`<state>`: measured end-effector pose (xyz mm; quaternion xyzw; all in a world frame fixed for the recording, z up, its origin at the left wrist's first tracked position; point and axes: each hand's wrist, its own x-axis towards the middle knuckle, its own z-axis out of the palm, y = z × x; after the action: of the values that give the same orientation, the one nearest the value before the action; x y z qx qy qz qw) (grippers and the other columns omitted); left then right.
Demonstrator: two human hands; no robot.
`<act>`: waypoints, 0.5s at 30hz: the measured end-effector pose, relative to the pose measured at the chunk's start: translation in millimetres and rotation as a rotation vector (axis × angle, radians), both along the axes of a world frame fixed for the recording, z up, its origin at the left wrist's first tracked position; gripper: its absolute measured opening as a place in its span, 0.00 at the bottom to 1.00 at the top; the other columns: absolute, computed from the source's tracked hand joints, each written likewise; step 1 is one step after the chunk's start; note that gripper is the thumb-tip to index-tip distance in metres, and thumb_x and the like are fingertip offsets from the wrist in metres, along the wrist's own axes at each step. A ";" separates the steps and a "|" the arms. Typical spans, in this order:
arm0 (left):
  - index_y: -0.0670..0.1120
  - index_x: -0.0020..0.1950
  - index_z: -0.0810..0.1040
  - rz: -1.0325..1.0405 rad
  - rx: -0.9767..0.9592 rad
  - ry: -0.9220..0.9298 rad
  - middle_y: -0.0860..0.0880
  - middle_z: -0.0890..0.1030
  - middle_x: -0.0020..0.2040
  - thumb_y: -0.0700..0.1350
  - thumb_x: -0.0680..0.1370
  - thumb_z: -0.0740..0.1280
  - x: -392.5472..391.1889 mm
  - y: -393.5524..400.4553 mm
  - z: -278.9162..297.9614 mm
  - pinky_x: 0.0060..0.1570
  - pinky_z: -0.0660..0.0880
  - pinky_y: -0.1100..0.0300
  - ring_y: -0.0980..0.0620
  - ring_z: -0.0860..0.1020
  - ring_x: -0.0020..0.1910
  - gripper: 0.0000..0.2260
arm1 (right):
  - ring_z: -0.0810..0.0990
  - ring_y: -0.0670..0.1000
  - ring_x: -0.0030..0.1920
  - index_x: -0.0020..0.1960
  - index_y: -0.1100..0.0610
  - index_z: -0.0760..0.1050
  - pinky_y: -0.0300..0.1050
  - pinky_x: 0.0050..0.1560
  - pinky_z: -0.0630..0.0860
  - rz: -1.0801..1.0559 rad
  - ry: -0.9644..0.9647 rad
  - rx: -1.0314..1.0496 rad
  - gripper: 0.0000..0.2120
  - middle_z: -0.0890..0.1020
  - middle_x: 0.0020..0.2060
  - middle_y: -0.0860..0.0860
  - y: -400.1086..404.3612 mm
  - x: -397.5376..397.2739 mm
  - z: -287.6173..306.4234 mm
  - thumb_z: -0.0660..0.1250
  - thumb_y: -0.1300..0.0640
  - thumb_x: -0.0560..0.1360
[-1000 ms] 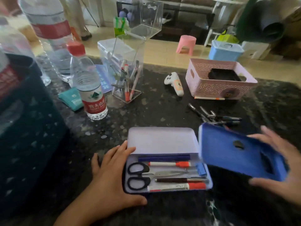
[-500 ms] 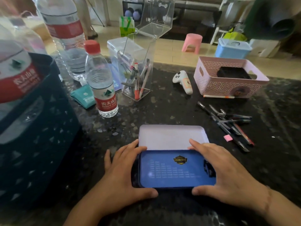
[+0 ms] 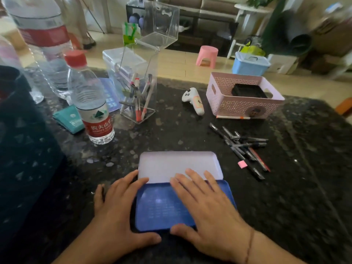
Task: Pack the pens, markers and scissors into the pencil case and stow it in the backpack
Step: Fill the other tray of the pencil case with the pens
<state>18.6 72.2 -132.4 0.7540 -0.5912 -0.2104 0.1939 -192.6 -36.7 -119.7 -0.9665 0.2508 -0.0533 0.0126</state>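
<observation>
The pencil case lies at the table's near edge, its pale lid (image 3: pixel 177 162) flat open behind it. A blue panel (image 3: pixel 160 208) covers the tray and hides the scissors and pens inside. My left hand (image 3: pixel 118 210) clasps the case's left end, thumb at the front edge. My right hand (image 3: pixel 207 210) lies spread flat on the blue panel, thumb hooked on its front edge. Several loose pens (image 3: pixel 242 147) lie to the right. The dark blue backpack (image 3: pixel 28 159) stands at the left.
A small water bottle (image 3: pixel 91 103), a large bottle (image 3: pixel 43 40), a teal packet (image 3: pixel 69 119) and a clear pen holder (image 3: pixel 139 96) stand behind the case. A white controller (image 3: pixel 194 101), a pink basket (image 3: pixel 242 107), a pen (image 3: pixel 232 117) and a pink eraser (image 3: pixel 242 164) sit on the right.
My right hand brought the blue panel in from the right and set it over the tray, covering the scissors and pens. It has since slid onto the panel's top.
</observation>
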 end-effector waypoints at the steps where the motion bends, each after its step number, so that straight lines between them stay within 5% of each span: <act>1: 0.67 0.71 0.54 0.013 -0.028 -0.010 0.67 0.50 0.72 0.81 0.53 0.61 0.3 -0.4 -4.3 0.71 0.39 0.41 0.63 0.51 0.72 0.49 | 0.68 0.54 0.72 0.75 0.54 0.61 0.57 0.66 0.56 -0.003 -0.007 0.024 0.39 0.71 0.71 0.50 9.5 16.4 -5.2 0.44 0.29 0.75; 4: 0.68 0.72 0.47 0.022 0.031 -0.065 0.66 0.48 0.70 0.76 0.51 0.57 -2.0 -10.8 -3.3 0.70 0.46 0.34 0.61 0.53 0.71 0.50 | 0.70 0.52 0.70 0.71 0.57 0.69 0.57 0.65 0.57 -0.085 0.014 0.154 0.43 0.73 0.70 0.51 30.3 61.4 -13.8 0.36 0.30 0.76; 6: 0.67 0.66 0.34 0.083 0.189 -0.068 0.68 0.38 0.65 0.70 0.49 0.47 -4.4 -18.2 7.5 0.72 0.40 0.43 0.61 0.47 0.73 0.46 | 0.70 0.52 0.71 0.70 0.58 0.71 0.58 0.65 0.56 -0.125 0.036 0.184 0.44 0.74 0.69 0.52 32.7 72.9 -14.6 0.34 0.30 0.75; 9: 0.65 0.62 0.32 0.075 0.209 -0.108 0.69 0.35 0.63 0.69 0.49 0.45 -4.0 -21.6 7.0 0.72 0.38 0.48 0.61 0.43 0.74 0.44 | 0.67 0.51 0.73 0.72 0.58 0.68 0.59 0.69 0.55 -0.121 0.024 0.149 0.45 0.71 0.72 0.52 33.3 70.8 -15.6 0.35 0.29 0.75; 12: 0.66 0.72 0.46 0.020 0.086 -0.130 0.67 0.48 0.72 0.70 0.50 0.55 0.2 -15.7 -3.5 0.69 0.48 0.35 0.60 0.54 0.71 0.50 | 0.52 0.49 0.78 0.78 0.57 0.55 0.58 0.76 0.47 -0.068 0.006 0.173 0.46 0.58 0.78 0.50 28.9 66.1 -12.6 0.35 0.28 0.72; 15: 0.56 0.67 0.68 -0.041 -0.020 -0.164 0.52 0.68 0.69 0.73 0.49 0.66 6.9 -6.2 -12.7 0.55 0.63 0.27 0.52 0.66 0.63 0.48 | 0.65 0.50 0.73 0.74 0.56 0.66 0.56 0.70 0.65 -0.135 0.045 0.146 0.43 0.68 0.73 0.50 19.9 45.5 -9.5 0.36 0.29 0.75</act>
<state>25.5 66.0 -145.1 0.7546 -0.6224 -0.1460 0.1480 -147.1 -16.8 -129.2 -0.9449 0.3186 -0.0139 0.0735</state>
